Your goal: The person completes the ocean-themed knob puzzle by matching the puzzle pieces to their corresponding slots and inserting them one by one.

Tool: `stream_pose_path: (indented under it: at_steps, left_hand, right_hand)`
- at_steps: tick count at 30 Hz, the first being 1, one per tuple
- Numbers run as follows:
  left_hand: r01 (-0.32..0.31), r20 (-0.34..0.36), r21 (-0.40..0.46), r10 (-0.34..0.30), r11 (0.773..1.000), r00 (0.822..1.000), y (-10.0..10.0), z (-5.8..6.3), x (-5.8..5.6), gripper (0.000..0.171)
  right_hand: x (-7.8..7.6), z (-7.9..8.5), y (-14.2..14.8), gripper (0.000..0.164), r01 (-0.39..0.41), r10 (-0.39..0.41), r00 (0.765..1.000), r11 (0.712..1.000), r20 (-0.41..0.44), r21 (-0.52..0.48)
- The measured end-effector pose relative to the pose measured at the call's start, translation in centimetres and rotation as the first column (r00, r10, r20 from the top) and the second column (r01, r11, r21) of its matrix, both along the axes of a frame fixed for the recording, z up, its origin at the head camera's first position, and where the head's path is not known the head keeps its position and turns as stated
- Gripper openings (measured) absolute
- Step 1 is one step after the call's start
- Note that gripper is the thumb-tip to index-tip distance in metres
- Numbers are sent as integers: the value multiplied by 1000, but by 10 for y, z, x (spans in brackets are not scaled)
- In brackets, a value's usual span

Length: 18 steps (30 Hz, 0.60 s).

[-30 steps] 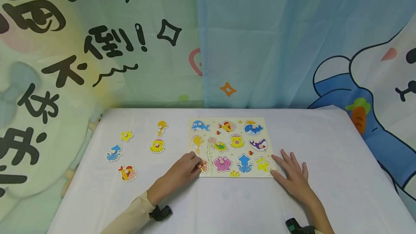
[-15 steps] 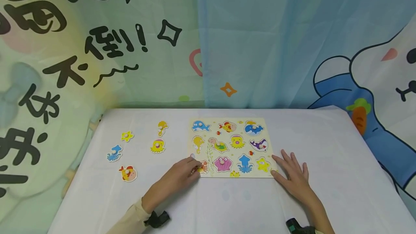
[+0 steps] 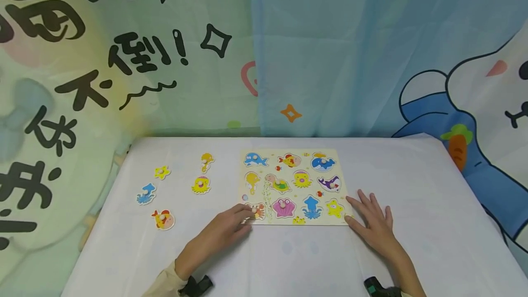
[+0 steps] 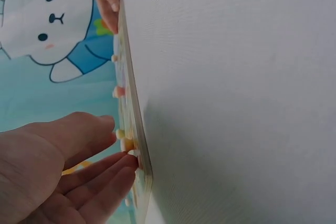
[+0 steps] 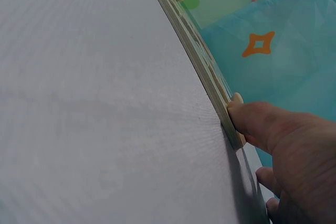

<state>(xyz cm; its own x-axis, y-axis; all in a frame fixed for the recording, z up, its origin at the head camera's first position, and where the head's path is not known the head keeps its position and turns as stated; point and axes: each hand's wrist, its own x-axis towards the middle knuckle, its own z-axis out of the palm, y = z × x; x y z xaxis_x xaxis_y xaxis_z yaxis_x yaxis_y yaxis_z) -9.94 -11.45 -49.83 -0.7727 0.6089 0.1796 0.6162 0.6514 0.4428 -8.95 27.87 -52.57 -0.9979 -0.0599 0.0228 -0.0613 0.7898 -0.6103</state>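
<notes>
A pale yellow knobbed puzzle board lies on the table, its sea-animal shapes in rows. At its front left corner is the orange crab piece, partly covered by my left hand. In the left wrist view, the thumb and fingers stand apart, fingertips right beside a small wooden knob. My right hand lies spread at the board's right edge. In the right wrist view its thumb rests against the board's corner. Near the crab, a pink shell piece sits on the board.
Left of the board lie loose pieces: a seahorse, a yellow octopus, a yellow starfish, a blue squid and a red-and-yellow fish. A printed curtain hangs behind the white-covered table.
My left hand has drawn back a little toward the lower left and its fingers have loosened from the crab, more of which now shows. The right hand has stayed at the board's edge.
</notes>
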Motion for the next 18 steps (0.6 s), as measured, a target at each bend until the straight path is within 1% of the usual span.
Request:
stream_pose_path:
  at_steps: [6, 9, 11, 13, 16, 18]
  left_hand:
    - [0, 0, 12, 0, 1000, 1000, 1, 1, 6, 31]
    - [8, -25, 9, -8, 1000, 1000, 0, 2, 9, 30]
    - [3, -45, 5, -2, 1000, 999, 0, 2, 12, 30]
    - [-8, -46, 1, 8, 1000, 999, -2, 3, 15, 32]
    - [-50, -7, -24, 50, 998, 999, -5, 3, 20, 33]
    - [-89, 43, -42, 91, 995, 995, -10, 4, 24, 32]
  right_hand:
    - [1, -1, 0, 56, 6, -6, 1000, 1000, -2, -2]
    - [1, -2, 0, 56, 7, -7, 1000, 1000, -4, -6]
    - [0, -2, -1, 56, 7, -7, 1000, 1000, -3, -6]
    - [0, -1, -1, 56, 9, -9, 1000, 1000, -4, 1]
    - [0, -1, 0, 56, 10, -10, 1000, 1000, -1, 6]
    - [-1, -1, 0, 56, 9, -9, 1000, 1000, 0, 11]
